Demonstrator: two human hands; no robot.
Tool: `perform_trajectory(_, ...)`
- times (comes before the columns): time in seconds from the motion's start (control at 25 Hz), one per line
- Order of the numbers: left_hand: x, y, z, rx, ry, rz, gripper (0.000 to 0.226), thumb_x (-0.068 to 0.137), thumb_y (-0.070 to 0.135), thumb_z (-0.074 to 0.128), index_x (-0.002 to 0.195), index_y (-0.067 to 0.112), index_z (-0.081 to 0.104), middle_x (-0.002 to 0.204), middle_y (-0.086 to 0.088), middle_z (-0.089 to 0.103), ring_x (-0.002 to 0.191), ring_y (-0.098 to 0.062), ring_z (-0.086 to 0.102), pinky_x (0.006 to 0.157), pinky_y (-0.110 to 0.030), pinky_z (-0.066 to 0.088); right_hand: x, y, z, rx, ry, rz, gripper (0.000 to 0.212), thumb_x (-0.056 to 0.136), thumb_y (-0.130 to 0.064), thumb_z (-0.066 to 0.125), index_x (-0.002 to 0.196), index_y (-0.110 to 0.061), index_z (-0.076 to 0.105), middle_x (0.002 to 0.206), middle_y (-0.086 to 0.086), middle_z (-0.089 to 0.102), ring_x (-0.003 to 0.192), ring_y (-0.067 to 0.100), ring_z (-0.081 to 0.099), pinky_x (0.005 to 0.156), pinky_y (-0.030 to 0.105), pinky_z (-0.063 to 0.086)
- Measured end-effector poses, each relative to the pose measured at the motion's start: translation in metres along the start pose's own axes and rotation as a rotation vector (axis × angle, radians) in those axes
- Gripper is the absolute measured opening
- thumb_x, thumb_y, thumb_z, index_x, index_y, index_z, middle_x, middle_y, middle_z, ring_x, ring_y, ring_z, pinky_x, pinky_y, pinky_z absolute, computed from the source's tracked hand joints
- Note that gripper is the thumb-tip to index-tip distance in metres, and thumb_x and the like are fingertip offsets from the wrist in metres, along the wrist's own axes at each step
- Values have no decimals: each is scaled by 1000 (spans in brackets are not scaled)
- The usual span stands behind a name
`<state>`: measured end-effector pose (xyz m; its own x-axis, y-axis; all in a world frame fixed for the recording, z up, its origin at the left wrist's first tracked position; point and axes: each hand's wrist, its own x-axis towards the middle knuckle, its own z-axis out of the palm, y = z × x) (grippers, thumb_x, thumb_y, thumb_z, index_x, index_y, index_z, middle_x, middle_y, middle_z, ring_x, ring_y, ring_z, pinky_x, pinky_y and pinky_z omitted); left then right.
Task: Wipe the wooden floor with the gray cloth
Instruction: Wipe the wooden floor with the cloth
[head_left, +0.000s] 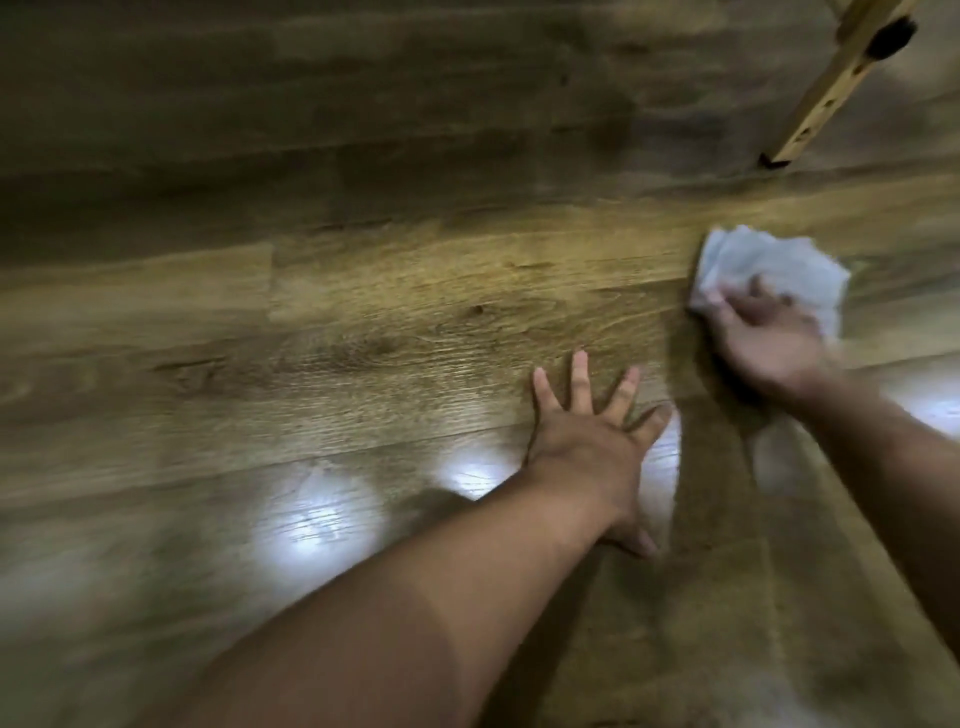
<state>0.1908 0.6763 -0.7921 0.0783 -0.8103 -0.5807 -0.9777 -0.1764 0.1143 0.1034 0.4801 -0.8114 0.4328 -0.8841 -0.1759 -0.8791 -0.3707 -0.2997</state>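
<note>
The wooden floor (363, 322) fills the view, its brown planks running left to right. A crumpled gray cloth (769, 260) lies on the floor at the right. My right hand (769, 338) presses down on the near part of the cloth, fingers blurred. My left hand (592, 441) rests flat on the floor to the left of the cloth, fingers spread, holding nothing.
A light wooden furniture leg (831, 88) slants down to the floor at the upper right, behind the cloth. Bright light reflections (311, 519) shine on the planks near my left arm.
</note>
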Motion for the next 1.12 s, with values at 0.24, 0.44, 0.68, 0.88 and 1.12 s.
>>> perform_trajectory(0.24, -140, -107, 53, -140, 603, 73, 36, 90, 47, 45, 104, 22, 66, 100, 2, 69, 91, -25, 69, 73, -39, 58, -85, -207, 91, -171, -263, -545, 60, 96, -63, 22, 152, -39, 22, 165, -2, 1, 150, 34, -11, 117, 56, -9)
perform_trajectory(0.44, -213, -246, 55, -45, 210, -155, 45, 91, 53, 43, 118, 26, 65, 110, 1, 66, 96, -28, 69, 75, -42, 57, -213, -223, 119, -150, -296, -864, 57, 98, -55, 29, 152, -37, 26, 165, 0, 5, 150, 32, -13, 117, 55, -13)
perform_trajectory(0.68, -202, -317, 39, 408, -63, -247, 87, 84, 76, -5, 158, 30, -1, 168, -3, 2, 154, -29, 9, 123, -48, 16, -273, -169, 107, -215, -292, -840, 53, 87, -56, 42, 138, -40, 51, 155, 1, 39, 145, 32, 29, 111, 55, 24)
perform_trajectory(0.88, -157, -298, 99, 17, 195, -385, 87, 89, 70, -6, 159, 19, -2, 166, -12, -18, 151, -37, -20, 117, -68, -4, -161, -254, 111, -279, -229, -676, 58, 95, -58, 13, 151, -48, 6, 165, -3, 0, 152, 29, -1, 119, 56, 2)
perform_trajectory(1.12, -153, -310, 120, -45, 448, -307, 77, 95, 69, 19, 155, 21, 23, 167, -13, 12, 153, -39, 3, 116, -71, 2, -70, -344, 137, -224, -217, -499, 53, 100, -50, 22, 152, -45, 15, 165, -2, 1, 151, 31, -2, 118, 57, 0)
